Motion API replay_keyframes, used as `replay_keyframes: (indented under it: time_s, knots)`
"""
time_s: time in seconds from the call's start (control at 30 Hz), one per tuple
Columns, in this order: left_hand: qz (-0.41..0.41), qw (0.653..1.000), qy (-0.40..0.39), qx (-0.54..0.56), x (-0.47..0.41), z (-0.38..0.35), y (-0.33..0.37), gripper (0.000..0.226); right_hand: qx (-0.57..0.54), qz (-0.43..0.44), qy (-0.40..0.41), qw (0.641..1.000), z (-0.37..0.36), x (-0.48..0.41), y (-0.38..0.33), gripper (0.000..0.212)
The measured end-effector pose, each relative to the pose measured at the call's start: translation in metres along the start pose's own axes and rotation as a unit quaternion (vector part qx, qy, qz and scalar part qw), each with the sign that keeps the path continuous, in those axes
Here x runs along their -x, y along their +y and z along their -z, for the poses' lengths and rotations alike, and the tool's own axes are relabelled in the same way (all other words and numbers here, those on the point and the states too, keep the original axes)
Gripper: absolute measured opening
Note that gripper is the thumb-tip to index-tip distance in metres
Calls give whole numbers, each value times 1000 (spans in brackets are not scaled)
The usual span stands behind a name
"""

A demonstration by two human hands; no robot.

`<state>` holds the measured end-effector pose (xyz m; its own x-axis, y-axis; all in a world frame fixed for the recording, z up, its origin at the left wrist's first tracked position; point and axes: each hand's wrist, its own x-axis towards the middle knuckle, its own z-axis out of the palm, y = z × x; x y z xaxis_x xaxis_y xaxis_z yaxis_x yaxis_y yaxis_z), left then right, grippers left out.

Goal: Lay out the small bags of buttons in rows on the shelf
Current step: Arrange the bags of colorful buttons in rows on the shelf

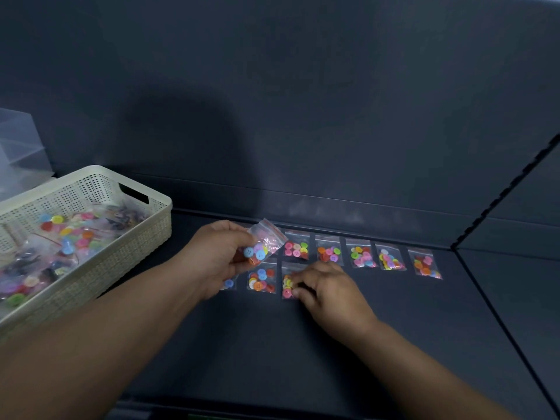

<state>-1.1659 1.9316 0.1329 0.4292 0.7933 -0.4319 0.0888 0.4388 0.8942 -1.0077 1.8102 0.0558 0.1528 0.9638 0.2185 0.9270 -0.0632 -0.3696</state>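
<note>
shelf (303, 344): dark and flat, with a dark back wall behind it.
left hand (218, 256): raised above the left end of the front row, thumb and fingers pinching the raised bag.
raised bag (263, 244): clear and tilted, its colourful buttons gathered at the lower end; it hangs clear of the shelf.
right hand (327, 289): low over the shelf with fingers bent, tips on the right edge of the third front bag; whether they pinch or only press it i cannot tell.
third front bag (287, 283): flat on the shelf, partly covered by the right hand.
second front bag (262, 280): flat, just left of the third.
first front bag (228, 283): mostly hidden behind the left hand.
back row of bags (362, 255): five bags lying flat side by side near the back wall, with small gaps between them.
basket (145, 234): cream and perforated, at the left of the shelf, holding a loose heap of spare bags (60, 237).
clear box (18, 147): behind the basket, at the far left.
</note>
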Motion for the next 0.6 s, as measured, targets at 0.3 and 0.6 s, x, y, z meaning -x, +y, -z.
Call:
replay_keyframes:
  time_s: [0.3,0.6]
  knots:
    - [-6,999,-16,-47,2,-11,-4,19,-277,-163,65,945,18,-1,-16,14]
    - [-18,992,-104,-70,11,-57,-22,12,-590,-309,64,743,51,0,-13,17]
